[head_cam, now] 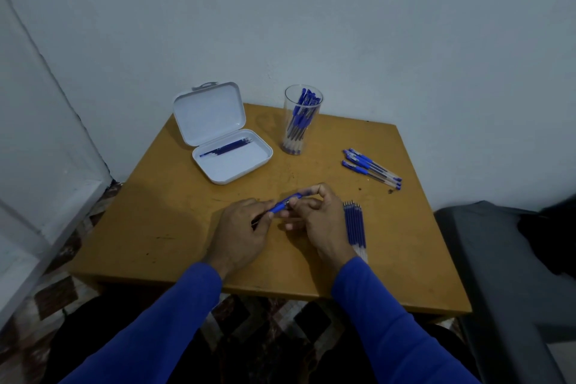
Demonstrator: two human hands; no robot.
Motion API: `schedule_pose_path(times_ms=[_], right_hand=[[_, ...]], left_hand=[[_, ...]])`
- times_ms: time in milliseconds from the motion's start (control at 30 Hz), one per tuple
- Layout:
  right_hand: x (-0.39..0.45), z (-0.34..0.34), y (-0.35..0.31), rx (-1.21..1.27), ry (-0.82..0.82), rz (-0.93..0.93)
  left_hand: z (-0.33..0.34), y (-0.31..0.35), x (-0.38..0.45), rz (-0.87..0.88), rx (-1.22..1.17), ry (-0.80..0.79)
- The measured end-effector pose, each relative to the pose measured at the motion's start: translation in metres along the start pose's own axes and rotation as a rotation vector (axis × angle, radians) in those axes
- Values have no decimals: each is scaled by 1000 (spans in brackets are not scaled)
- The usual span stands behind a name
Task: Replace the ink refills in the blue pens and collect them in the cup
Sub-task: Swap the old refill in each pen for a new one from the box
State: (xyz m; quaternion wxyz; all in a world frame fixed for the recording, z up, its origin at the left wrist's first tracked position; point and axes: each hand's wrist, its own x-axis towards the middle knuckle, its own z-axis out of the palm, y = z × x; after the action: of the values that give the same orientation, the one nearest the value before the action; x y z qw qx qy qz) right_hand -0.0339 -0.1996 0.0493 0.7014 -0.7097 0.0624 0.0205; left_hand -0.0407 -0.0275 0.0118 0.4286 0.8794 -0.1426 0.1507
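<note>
At the far left corner of the small wooden table (174, 227), a white plastic case (230, 162) sits with its lid propped open, a few blue refills (227, 146) lying along the back of its tray. Over the middle of the table, toward the near edge, the left hand (240, 227) curls round the lower end of a blue pen (285, 202), while the right hand (314, 212) pinches the pen's upper end between thumb and forefinger, so both hands have hold of the same pen. Its long axis runs on a slant, low at the left hand and rising toward the far right, and the visible stretch between the two grips is the blue rubber sleeve with a clear section beyond it; whether the barrel is already unscrewed cannot be told. The pull or twist to come looks set to run along that slanted axis, each hand taking its own end. Near the far edge stands a clear cup (302, 120), already crowded with blue pens standing upright. Just beside the right hand, toward the near right, a tight row of loose refills (355, 227) lies lengthwise, tips pointing away from the person. Toward the right edge a small cluster of capped blue pens (371, 168) lies flat, well apart from the cup.
</note>
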Motion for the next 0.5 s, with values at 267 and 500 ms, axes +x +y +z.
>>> schedule_pose_path(times_ms=[267,500], right_hand=[[33,-1,-58,-410,200,-399],[72,-12,-118,-531,307,-646]], left_hand=[[6,-8,28,5,137,-130],[26,-5,72,85,339,-290]])
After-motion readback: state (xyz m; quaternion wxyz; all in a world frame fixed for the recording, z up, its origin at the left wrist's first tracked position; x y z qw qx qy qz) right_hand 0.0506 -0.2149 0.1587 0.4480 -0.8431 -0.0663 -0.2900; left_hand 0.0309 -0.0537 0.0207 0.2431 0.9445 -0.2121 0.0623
